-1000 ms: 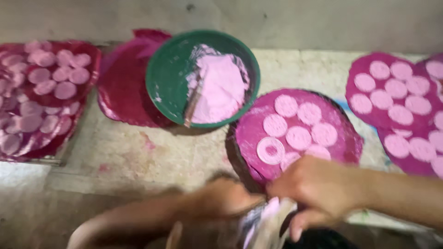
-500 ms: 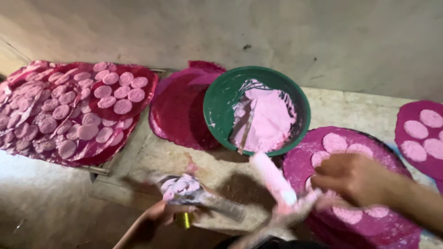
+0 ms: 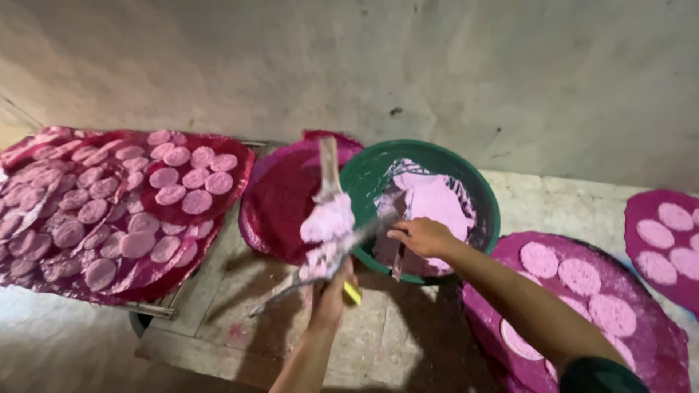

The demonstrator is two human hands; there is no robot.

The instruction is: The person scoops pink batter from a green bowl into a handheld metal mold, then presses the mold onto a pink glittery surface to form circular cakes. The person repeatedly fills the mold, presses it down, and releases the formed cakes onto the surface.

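My left hand (image 3: 330,295) grips a yellow-handled tool (image 3: 352,292) and holds it upright. A lump of pale pink paste (image 3: 328,222) clings to its flat blade, just left of the green bowl (image 3: 368,175). My right hand (image 3: 424,235) hovers over the bowl's near rim. Its fingers are closed on a thin stick (image 3: 397,266) that hangs down, and a thin metal strip runs from it toward the lump. More pink paste (image 3: 433,200) lies inside the bowl.
A bare magenta sheet (image 3: 280,200) lies left of the bowl. Magenta sheets covered with several pink discs (image 3: 182,185) fill the left side, and others (image 3: 575,280) lie at the right, one at the far right edge (image 3: 666,244). A concrete slab (image 3: 378,335) carries everything; a plastered wall stands behind.
My left hand has raised the tool with the paste lump beside the bowl. My right hand has moved from the disc-covered sheet to the bowl's near rim. The view has tilted upward.
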